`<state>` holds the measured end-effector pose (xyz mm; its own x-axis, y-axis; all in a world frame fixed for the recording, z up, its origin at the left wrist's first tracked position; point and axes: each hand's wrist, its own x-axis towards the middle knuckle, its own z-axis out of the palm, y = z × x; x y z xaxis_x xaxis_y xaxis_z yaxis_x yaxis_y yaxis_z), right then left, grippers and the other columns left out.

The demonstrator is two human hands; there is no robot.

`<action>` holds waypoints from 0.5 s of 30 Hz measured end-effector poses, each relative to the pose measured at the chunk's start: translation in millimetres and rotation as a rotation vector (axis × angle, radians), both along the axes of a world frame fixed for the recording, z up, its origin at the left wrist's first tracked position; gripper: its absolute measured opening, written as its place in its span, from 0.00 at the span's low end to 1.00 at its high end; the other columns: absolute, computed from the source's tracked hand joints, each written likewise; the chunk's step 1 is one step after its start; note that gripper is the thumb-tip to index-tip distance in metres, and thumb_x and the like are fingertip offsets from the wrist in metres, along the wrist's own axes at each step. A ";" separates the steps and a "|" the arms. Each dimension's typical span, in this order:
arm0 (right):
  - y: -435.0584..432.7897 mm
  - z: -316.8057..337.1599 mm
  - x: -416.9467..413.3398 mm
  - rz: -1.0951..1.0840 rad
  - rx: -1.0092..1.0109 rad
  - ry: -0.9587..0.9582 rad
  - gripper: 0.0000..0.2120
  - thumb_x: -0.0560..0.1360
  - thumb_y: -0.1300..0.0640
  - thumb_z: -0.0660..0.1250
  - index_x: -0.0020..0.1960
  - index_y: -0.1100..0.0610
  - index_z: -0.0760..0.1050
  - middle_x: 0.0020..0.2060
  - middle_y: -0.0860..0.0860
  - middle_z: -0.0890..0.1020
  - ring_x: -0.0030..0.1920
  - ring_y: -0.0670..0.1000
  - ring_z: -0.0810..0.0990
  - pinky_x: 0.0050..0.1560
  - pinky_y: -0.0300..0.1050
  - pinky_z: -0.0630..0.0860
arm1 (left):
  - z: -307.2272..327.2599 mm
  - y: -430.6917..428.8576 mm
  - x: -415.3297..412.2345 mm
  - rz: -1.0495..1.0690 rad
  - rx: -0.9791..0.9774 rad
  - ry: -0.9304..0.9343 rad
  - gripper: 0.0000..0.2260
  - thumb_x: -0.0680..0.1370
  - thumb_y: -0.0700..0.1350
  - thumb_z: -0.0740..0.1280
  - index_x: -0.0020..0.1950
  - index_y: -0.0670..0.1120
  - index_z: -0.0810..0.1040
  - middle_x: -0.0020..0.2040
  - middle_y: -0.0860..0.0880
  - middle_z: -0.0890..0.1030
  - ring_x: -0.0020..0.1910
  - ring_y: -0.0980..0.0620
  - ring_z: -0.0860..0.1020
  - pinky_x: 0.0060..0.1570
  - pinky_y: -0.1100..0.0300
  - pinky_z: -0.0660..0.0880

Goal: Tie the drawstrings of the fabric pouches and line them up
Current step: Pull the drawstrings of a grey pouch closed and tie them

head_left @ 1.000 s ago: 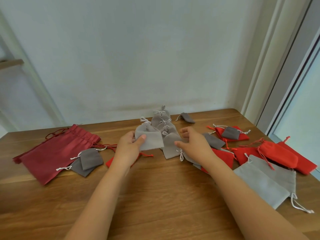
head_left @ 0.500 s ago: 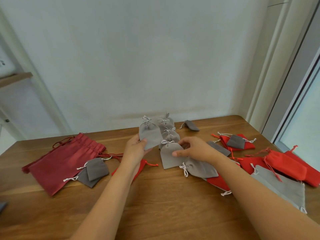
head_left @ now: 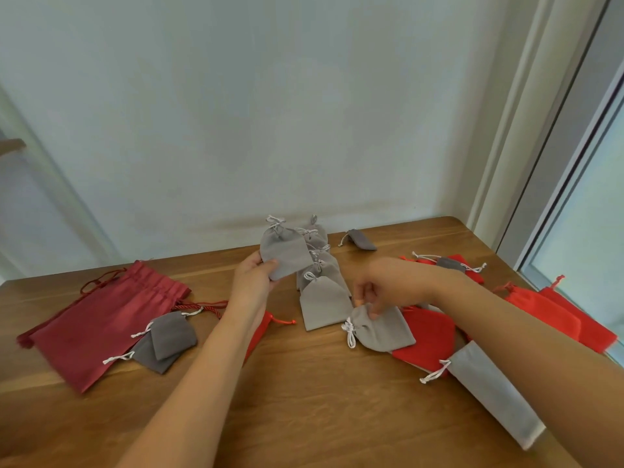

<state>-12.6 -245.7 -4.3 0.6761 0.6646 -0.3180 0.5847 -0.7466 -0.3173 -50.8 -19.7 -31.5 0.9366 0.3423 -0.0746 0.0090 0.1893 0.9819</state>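
left hand: the left hand had thumb and fingers clamped on the lower corner of a light grey pouch, held off the bench just left of the row. Its cord looked knotted, so I read it as ready to place.
right hand: the right hand had fingertips pinched on a second grey pouch lying just right of the row's near end, its white bow pointing back toward the row.
row: tied grey pouches overlapped in a single file running away to the wall.
step: my read was that both held pouches were tied and queued for the row.
backlog: dark grey pair and a big dark red bag well left of the row; red pouches and a long grey pouch right of it. I couldn't tell which of these were tied.
risk: the overlapped file would likely shift if nudged, so set each one down from above.
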 end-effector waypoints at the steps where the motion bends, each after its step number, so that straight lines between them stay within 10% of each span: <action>1: -0.5 4.1 1.3 0.004 0.017 0.018 0.13 0.70 0.56 0.75 0.52 0.48 0.78 0.48 0.44 0.78 0.50 0.47 0.76 0.49 0.41 0.73 | 1.6 3.5 3.5 0.007 -0.016 0.011 0.13 0.80 0.31 0.58 0.50 0.46 0.78 0.49 0.50 0.81 0.48 0.56 0.80 0.42 0.65 0.77; 10: 13.6 0.9 -1.1 0.151 -0.093 0.158 0.14 0.67 0.52 0.77 0.49 0.47 0.75 0.42 0.43 0.76 0.43 0.42 0.72 0.40 0.36 0.67 | -0.1 41.2 51.3 0.015 0.045 0.257 0.19 0.79 0.27 0.52 0.69 0.37 0.68 0.62 0.41 0.74 0.60 0.42 0.74 0.55 0.52 0.73; 15: 12.8 25.8 10.4 0.006 0.339 0.391 0.08 0.71 0.57 0.75 0.48 0.55 0.79 0.38 0.41 0.82 0.40 0.39 0.79 0.40 0.31 0.72 | -13.7 57.2 78.6 0.041 0.149 0.346 0.17 0.78 0.29 0.60 0.67 0.33 0.69 0.65 0.37 0.73 0.59 0.41 0.76 0.45 0.58 0.78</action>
<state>-2.2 -232.8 21.5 0.5455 0.7779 -0.3120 0.3786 -0.5608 -0.7363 27.8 37.5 -45.2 0.8500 0.4099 -0.3308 0.3405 0.0515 0.9388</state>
